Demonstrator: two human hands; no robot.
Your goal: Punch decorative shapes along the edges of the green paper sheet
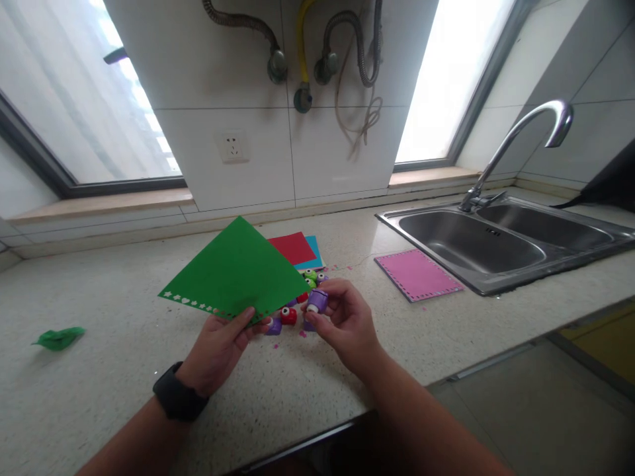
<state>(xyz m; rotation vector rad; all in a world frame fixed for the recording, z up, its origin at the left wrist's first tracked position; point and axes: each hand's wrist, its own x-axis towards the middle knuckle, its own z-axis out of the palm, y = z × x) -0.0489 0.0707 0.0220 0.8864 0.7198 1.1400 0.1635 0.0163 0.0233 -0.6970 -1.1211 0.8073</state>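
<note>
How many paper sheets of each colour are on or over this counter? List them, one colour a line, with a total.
Green sheet, held in the left hand: 1
Red sheet: 1
Blue sheet, mostly under the red: 1
Pink sheet by the sink: 1
Total: 4

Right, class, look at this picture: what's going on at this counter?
A person stands at a kitchen counter. The left hand holds up a green sheet with small shapes punched along one edge. The right hand grips a purple punch at the sheet's corner. More punches, red, blue and pink sheets lie nearby.
</note>
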